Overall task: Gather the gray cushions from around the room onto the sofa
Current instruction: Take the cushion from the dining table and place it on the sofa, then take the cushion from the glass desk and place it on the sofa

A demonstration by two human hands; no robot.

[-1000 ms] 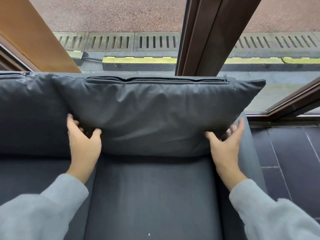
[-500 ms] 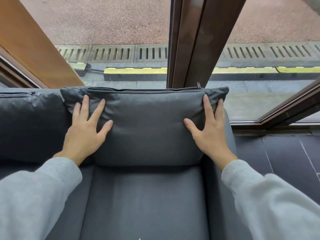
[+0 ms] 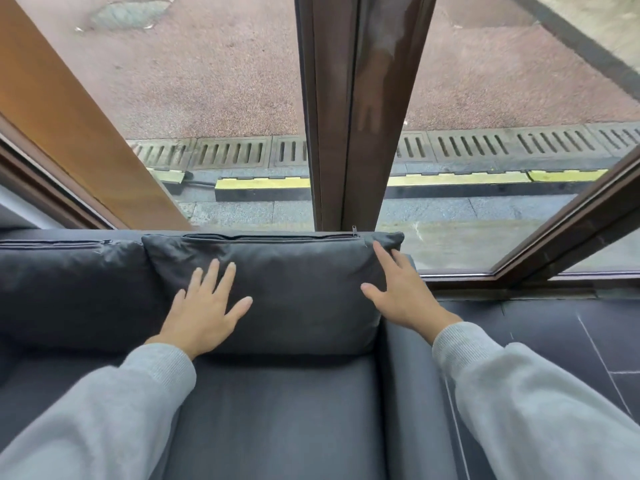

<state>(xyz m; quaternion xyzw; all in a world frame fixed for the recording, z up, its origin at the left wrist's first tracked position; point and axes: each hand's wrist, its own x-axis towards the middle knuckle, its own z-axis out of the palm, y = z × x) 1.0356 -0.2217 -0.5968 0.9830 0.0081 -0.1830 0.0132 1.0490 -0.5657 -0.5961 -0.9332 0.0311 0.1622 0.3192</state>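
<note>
A gray cushion (image 3: 298,282) with a zipper along its top stands upright against the back of the dark gray sofa (image 3: 270,417), at the sofa's right end. My left hand (image 3: 204,310) lies flat on the cushion's lower left face, fingers straight and spread. My right hand (image 3: 398,289) touches the cushion's right edge with straight fingers, the index fingertip near the top right corner. A second gray cushion (image 3: 69,285) leans against the sofa back just to the left, touching the first.
Behind the sofa runs a glass window with a dark brown frame post (image 3: 346,109); pavement and a drain grate lie outside. The sofa's right armrest (image 3: 408,393) borders a dark tiled floor (image 3: 571,341). An orange-brown panel (image 3: 62,109) slants at the left.
A second ago both hands gripped the cushion's lower corners; they now lie flat on its face. The cushion has settled against the sofa back, and the view has pulled back.
</note>
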